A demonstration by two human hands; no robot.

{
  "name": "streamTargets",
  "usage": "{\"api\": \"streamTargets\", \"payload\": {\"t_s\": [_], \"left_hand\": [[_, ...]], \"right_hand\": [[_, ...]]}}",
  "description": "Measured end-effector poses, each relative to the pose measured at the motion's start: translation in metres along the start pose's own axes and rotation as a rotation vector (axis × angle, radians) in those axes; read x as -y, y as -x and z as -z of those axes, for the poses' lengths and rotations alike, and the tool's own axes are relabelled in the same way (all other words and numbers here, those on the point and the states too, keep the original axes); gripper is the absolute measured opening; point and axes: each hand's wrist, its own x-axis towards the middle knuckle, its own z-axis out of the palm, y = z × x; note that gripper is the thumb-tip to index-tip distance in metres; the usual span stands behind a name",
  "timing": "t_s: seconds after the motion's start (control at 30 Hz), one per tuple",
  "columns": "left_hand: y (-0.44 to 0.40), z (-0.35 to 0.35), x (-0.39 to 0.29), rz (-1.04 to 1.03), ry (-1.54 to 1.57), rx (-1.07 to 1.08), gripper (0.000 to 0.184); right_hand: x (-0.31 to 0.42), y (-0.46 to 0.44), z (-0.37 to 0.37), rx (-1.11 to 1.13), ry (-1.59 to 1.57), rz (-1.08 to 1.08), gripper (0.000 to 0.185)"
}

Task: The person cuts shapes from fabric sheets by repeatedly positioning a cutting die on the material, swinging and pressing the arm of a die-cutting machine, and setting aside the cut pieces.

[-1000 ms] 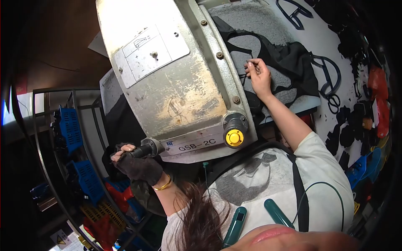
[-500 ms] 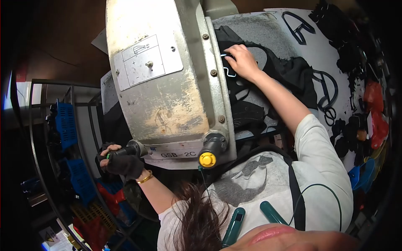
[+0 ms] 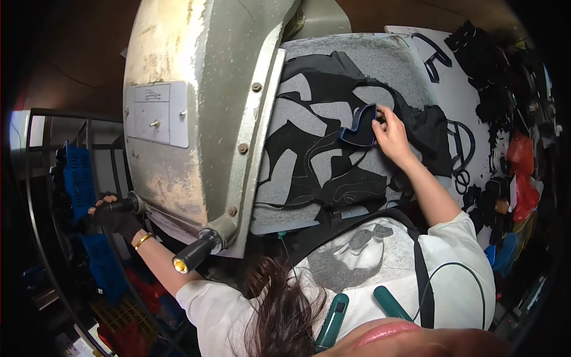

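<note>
My left hand (image 3: pixel 119 221), in a black fingerless glove, is wrapped around the black left handle (image 3: pixel 126 204) of a swing-arm cutting press (image 3: pixel 172 196). A yellow-tipped second handle (image 3: pixel 199 250) sticks out at the press head's near right corner. Between the thumb and fingers of my right hand (image 3: pixel 391 137) is a small blue-edged cutting die (image 3: pixel 358 143). It is just over, or resting on, the black fabric (image 3: pixel 333 89); I cannot tell which. Several shaped holes in that fabric let the grey cutting board (image 3: pixel 276 169) show through.
More cutting dies (image 3: pixel 461 146) lie on the white surface at the right, beside black scraps (image 3: pixel 470 50) and a red bag (image 3: pixel 523 199). On the left, a metal rack (image 3: pixel 35 178) holds blue baskets (image 3: pixel 77 172).
The press head has swung left with my left hand on its handle, uncovering more cut fabric. My right hand has moved nearer to me, holding the die out in plain view.
</note>
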Motion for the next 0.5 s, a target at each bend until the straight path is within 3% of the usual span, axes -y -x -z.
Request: {"api": "streamTargets", "payload": {"t_s": [0.03, 0.1, 0.13, 0.2, 0.33, 0.43, 0.5], "left_hand": [[-0.006, 0.005, 0.006, 0.004, -0.001, -0.002, 0.025], [-0.020, 0.021, 0.013, 0.015, 0.003, 0.001, 0.023], [-0.028, 0.032, 0.016, -0.008, -0.025, 0.066, 0.022], [-0.048, 0.051, 0.010, -0.037, -0.120, 0.204, 0.019], [-0.062, 0.073, 0.015, -0.115, -0.202, 0.396, 0.016], [-0.053, 0.062, 0.003, -0.095, -0.276, 0.286, 0.013], [-0.036, 0.048, -0.001, 0.055, 0.082, 0.131, 0.017]], "right_hand": [[-0.004, -0.003, 0.007, -0.012, 0.009, 0.001, 0.030], [-0.003, -0.004, 0.022, -0.028, 0.086, 0.346, 0.037], [0.000, -0.009, 0.030, -0.037, 0.094, 0.343, 0.037], [0.000, -0.022, 0.039, 0.303, 0.395, 0.646, 0.037], [-0.003, -0.043, 0.059, 0.583, 0.418, 0.575, 0.020], [-0.005, -0.034, 0.052, 0.472, 0.321, 0.620, 0.016], [0.002, -0.031, 0.038, 0.233, 0.239, 0.646, 0.016]]}}
